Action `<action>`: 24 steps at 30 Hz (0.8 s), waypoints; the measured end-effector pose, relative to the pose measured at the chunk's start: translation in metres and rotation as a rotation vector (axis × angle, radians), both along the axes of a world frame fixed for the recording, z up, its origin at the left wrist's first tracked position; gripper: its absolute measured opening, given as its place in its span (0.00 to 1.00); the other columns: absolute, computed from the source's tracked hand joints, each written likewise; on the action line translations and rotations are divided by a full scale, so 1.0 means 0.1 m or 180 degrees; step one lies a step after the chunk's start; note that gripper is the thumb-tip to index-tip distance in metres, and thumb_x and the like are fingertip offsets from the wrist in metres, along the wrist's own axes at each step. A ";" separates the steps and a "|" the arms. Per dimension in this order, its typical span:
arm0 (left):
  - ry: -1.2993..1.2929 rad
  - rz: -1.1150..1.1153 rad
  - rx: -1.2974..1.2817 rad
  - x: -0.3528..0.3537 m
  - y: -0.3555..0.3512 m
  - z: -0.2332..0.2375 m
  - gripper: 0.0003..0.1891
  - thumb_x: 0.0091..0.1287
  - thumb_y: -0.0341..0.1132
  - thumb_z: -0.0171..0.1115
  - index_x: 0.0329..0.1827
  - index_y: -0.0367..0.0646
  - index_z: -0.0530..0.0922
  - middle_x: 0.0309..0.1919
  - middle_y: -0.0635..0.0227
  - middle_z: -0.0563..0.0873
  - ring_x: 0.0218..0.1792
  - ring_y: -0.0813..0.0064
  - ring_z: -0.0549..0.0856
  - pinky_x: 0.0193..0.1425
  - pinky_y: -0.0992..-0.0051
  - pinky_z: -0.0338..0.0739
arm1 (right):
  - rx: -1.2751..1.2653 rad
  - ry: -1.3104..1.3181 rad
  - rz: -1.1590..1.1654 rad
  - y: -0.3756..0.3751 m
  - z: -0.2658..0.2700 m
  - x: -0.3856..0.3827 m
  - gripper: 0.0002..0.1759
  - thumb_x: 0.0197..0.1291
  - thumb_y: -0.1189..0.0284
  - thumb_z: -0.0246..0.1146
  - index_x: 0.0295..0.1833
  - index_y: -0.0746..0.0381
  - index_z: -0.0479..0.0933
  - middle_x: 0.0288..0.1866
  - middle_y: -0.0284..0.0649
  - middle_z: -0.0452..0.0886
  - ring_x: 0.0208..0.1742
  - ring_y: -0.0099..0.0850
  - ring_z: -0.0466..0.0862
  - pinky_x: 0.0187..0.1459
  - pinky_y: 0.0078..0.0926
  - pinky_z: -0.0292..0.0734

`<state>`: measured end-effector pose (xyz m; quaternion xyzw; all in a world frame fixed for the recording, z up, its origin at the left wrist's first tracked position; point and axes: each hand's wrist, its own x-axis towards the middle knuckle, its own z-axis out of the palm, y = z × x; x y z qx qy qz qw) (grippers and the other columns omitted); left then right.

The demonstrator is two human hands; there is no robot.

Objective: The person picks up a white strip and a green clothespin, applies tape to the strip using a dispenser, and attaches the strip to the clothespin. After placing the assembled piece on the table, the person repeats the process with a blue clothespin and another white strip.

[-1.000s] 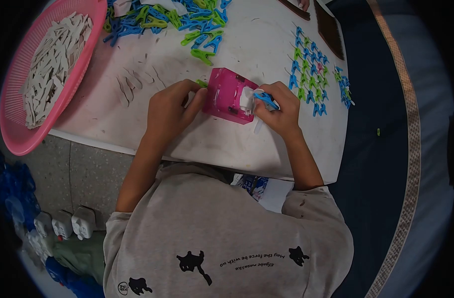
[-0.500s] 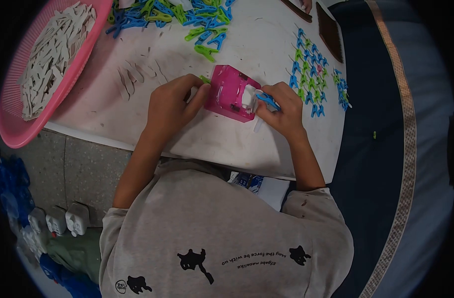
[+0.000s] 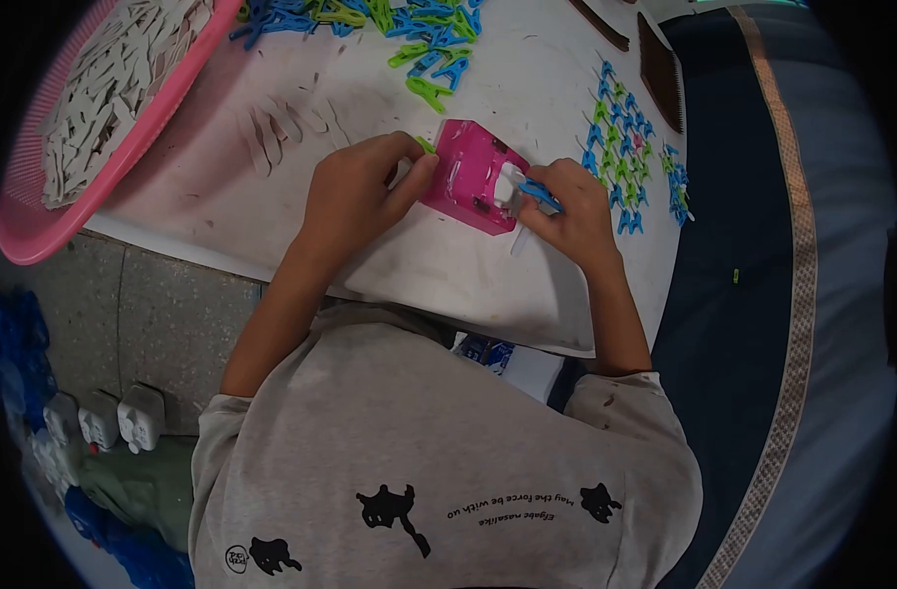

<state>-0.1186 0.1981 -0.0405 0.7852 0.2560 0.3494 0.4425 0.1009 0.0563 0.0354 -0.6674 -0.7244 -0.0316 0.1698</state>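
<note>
A bright pink box (image 3: 460,175) sits on the white table between my hands. At its left end my left hand (image 3: 375,187) is closed in a pinch, and a bit of a green clothespin (image 3: 426,144) shows at the fingertips. On the other side, my right hand (image 3: 573,211) grips a blue clothespin (image 3: 543,196) with thumb and fingers. Its tip is right at a white lump (image 3: 508,184) on the box's right part. A pale narrow strip (image 3: 519,240) sticks out below the right fingers.
A pink basket (image 3: 163,147) full of whitish strips stands at the left. Loose strips (image 3: 267,137) lie on the table (image 3: 213,206). Blue and green clothespins (image 3: 434,44) are heaped at the back; more (image 3: 620,137) stand in rows at the right, near brown bristly strips (image 3: 659,74).
The view has shifted slightly, so the table things sit a little farther right. Both hands keep their grips on the clothespins beside the pink box.
</note>
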 end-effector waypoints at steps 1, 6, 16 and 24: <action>-0.0002 0.0002 0.0003 0.00 0.00 0.00 0.09 0.66 0.37 0.67 0.37 0.40 0.83 0.19 0.66 0.79 0.18 0.78 0.75 0.25 0.75 0.67 | -0.0033 -0.0034 -0.0012 0.00 0.00 0.00 0.14 0.42 0.74 0.72 0.37 0.63 0.80 0.29 0.41 0.80 0.28 0.37 0.82 0.29 0.31 0.78; -0.0039 -0.0017 -0.0013 -0.01 0.01 -0.02 0.09 0.66 0.38 0.67 0.36 0.41 0.83 0.19 0.65 0.79 0.18 0.77 0.75 0.25 0.75 0.68 | -0.0147 -0.0042 0.0013 0.02 0.03 0.00 0.14 0.42 0.75 0.71 0.38 0.65 0.81 0.29 0.42 0.79 0.28 0.37 0.81 0.30 0.31 0.77; 0.0113 -0.0032 -0.0107 -0.02 0.01 0.01 0.10 0.67 0.42 0.65 0.34 0.44 0.83 0.21 0.64 0.82 0.21 0.66 0.81 0.27 0.68 0.73 | -0.0395 -0.0260 -0.0028 0.02 0.06 0.00 0.14 0.42 0.73 0.72 0.38 0.63 0.81 0.30 0.40 0.80 0.30 0.36 0.82 0.31 0.32 0.79; 0.0025 -0.0030 -0.0022 -0.02 0.01 -0.02 0.10 0.67 0.40 0.67 0.36 0.42 0.83 0.18 0.66 0.78 0.18 0.77 0.74 0.25 0.75 0.67 | -0.0485 -0.0280 -0.0052 0.01 0.06 0.01 0.15 0.42 0.72 0.72 0.38 0.63 0.82 0.31 0.40 0.81 0.31 0.37 0.83 0.33 0.31 0.80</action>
